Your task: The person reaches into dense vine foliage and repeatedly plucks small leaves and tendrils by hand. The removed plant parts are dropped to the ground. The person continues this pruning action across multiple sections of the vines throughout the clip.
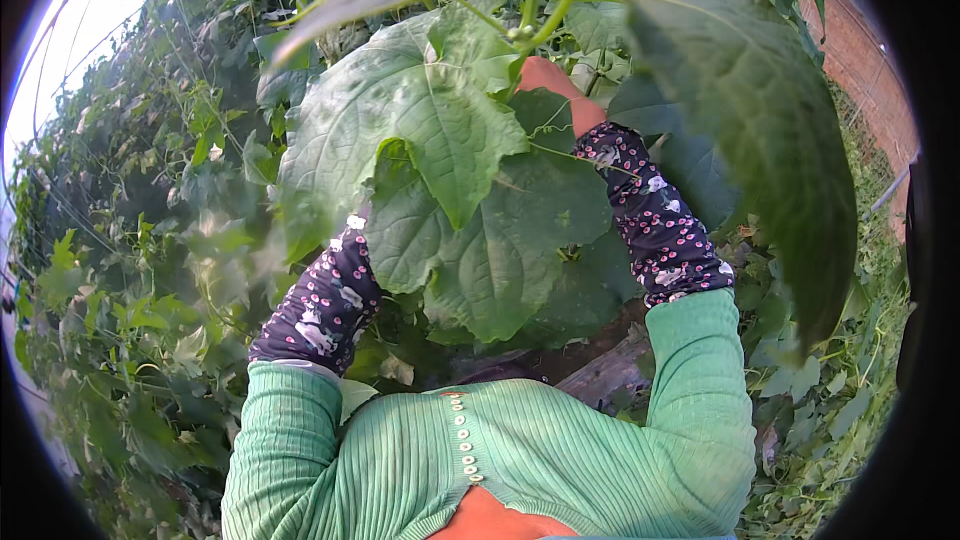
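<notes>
My right hand (551, 80) reaches in among the leaves of a climbing vine, beside a green stem (553, 20). Its fingers are hidden behind the foliage, so any hold on the plant cannot be made out. A broad lobed leaf (420, 101) covers my left hand, which is out of view; only the left forearm in a dark floral sleeve cover (322, 307) shows below it. Another large leaf (495, 240) hangs between my forearms. A thin tendril (581, 157) crosses the right floral sleeve cover (660, 217).
Close to the camera, a big drooping leaf (757, 120) blocks part of the upper right. Dense vines (150, 240) with upright strings fill the left side. A brown wall (862, 67) stands at the right, with low greenery (847, 405) along it. Bare soil (611, 337) shows below the leaves.
</notes>
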`<move>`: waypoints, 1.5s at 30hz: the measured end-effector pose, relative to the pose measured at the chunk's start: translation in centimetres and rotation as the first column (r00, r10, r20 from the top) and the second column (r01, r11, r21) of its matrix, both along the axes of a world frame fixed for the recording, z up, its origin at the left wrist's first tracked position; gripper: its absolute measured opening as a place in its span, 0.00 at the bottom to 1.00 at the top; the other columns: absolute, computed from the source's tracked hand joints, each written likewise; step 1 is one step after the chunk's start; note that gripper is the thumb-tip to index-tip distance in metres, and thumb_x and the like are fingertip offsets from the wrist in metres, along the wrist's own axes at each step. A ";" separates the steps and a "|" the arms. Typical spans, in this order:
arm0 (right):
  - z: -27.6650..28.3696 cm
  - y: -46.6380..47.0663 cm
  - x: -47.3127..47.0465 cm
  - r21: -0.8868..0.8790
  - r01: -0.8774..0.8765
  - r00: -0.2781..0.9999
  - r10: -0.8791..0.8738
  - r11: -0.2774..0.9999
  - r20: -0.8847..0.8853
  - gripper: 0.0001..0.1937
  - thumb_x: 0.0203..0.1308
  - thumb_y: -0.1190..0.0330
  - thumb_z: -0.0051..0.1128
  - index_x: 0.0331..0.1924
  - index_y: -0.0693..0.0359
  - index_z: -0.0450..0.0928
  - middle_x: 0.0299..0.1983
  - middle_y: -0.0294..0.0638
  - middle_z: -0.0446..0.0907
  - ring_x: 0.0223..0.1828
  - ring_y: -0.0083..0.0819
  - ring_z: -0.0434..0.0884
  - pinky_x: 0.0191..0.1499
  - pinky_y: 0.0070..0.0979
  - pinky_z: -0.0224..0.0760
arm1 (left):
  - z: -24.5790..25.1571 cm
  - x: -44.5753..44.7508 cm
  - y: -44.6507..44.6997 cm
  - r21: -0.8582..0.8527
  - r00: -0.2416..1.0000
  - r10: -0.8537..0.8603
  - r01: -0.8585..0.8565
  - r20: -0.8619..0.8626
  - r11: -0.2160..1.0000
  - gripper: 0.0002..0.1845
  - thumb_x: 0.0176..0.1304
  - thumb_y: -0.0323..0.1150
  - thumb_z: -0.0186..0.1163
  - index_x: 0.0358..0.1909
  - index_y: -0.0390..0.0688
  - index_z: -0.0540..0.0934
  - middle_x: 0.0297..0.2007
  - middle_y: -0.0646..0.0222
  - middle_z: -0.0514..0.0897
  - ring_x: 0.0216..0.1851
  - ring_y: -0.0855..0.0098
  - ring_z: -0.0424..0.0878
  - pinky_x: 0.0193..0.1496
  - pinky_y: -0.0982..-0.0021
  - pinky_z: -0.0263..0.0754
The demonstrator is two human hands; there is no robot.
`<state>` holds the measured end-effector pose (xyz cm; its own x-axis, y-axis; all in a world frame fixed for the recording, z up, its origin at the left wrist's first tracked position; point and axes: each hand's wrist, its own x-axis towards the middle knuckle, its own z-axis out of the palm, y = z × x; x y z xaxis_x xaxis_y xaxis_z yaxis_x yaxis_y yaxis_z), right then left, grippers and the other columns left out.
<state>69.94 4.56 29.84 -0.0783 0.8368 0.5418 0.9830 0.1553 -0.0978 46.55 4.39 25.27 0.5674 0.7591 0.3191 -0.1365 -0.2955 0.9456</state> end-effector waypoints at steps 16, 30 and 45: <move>-0.5 -10.0 -6.2 0.027 -0.327 0.906 0.321 0.945 -0.275 0.06 0.56 0.71 0.52 0.27 0.65 0.72 0.22 0.52 0.76 0.28 0.51 0.78 0.30 0.42 0.69 | 3.8 7.3 6.6 -0.016 0.994 -0.054 0.053 -0.098 0.998 0.16 0.72 0.43 0.40 0.42 0.41 0.72 0.30 0.66 0.84 0.28 0.75 0.83 0.22 0.78 0.72; 1.1 -1.4 -6.0 0.215 -0.073 0.900 0.157 0.974 -0.407 0.19 0.54 0.65 0.64 0.45 0.65 0.70 0.40 0.41 0.79 0.43 0.31 0.78 0.45 0.29 0.72 | 0.2 6.9 5.7 0.002 0.974 -0.162 0.164 0.161 0.986 0.11 0.64 0.25 0.49 0.48 0.38 0.66 0.36 0.68 0.77 0.33 0.76 0.79 0.26 0.75 0.75; 0.5 10.4 -4.9 -0.248 0.124 0.937 -0.196 0.961 -0.288 0.12 0.59 0.63 0.59 0.38 0.63 0.76 0.33 0.41 0.82 0.34 0.22 0.81 0.34 0.22 0.74 | -31.1 -12.6 3.9 -0.547 0.728 0.543 -0.679 -0.419 0.489 0.33 0.61 0.45 0.58 0.61 0.34 0.61 0.47 0.58 0.77 0.52 0.66 0.74 0.51 0.71 0.72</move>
